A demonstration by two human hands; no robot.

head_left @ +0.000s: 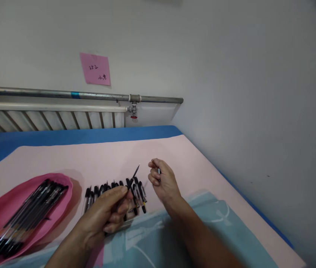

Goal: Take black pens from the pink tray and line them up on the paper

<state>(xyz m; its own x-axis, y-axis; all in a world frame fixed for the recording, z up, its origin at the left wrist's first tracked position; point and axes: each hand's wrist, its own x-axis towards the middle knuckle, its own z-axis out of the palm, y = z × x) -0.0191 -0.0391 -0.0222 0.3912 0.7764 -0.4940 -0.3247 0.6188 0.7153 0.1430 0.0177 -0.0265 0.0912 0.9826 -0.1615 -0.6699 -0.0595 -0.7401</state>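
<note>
My left hand (pixel 113 208) is closed around a black pen (pixel 133 177), its slim uncapped tip pointing up and right. The rear of that pen is hidden in the palm. To the right, my right hand (pixel 162 178) is curled shut, with a small dark shiny piece (pixel 159 171) showing between the fingers; its kind is too small to tell. The hands are apart. Beneath and behind my left hand lies a row of black and clear pens (pixel 137 195) on the pale pink tabletop (pixel 91 160), partly covered by the hand.
At the left, a pink oval basket (pixel 60 178) holds a bundle of black-capped pens (pixel 32 216). Light blue patterned cloth (pixel 208 212) lies along the near edge. Behind the table run a metal pipe (pixel 102 95) and a radiator (pixel 49 117). A pink note (pixel 95 69) is on the wall.
</note>
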